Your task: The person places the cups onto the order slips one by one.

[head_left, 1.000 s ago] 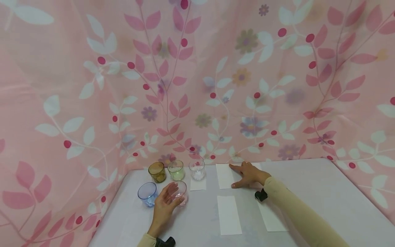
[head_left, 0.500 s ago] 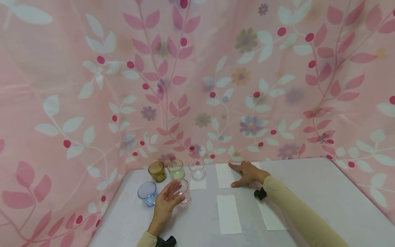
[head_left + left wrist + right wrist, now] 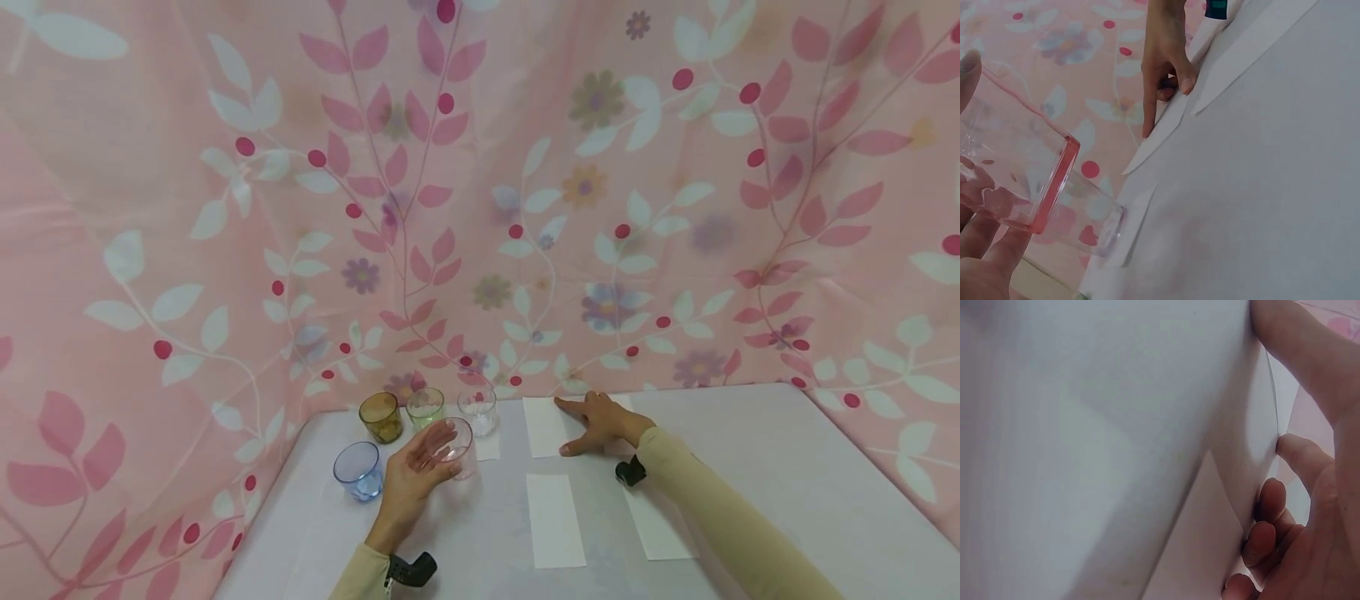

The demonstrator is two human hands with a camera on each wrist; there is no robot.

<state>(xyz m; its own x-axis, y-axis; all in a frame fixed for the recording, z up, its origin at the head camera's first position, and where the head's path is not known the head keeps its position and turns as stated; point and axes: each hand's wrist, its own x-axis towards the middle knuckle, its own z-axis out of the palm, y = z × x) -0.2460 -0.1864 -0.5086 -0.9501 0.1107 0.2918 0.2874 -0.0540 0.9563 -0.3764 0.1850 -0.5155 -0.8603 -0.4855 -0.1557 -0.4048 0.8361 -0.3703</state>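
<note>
My left hand (image 3: pixel 408 483) grips a pink-tinted glass tumbler (image 3: pixel 465 454) by its side, thumb in front and fingers behind. The left wrist view shows this tumbler's pink rim (image 3: pixel 1055 187) up close, with the clear tumbler (image 3: pixel 1112 232) beyond it. That clear tumbler stands upright on a white paper slip (image 3: pixel 490 448), just behind the pink one. At the table's back edge, my right hand (image 3: pixel 606 423) rests with thumb and index finger spread on a white paper slip (image 3: pixel 540 427). Its other fingers bend loosely by the paper in the right wrist view.
A green tumbler (image 3: pixel 424 404), an amber tumbler (image 3: pixel 381 419) and a blue tumbler (image 3: pixel 359 473) stand on the left of the white table (image 3: pixel 465 542). Two more paper slips lie nearer the front, one in the middle (image 3: pixel 555 523) and one (image 3: pixel 660 529) beneath the right forearm. A floral curtain (image 3: pixel 480 208) hangs behind.
My left hand has carried the pink tumbler to the right and towards the back, so it now overlaps the clear tumbler's slip in the head view. The right hand has stayed in place.
</note>
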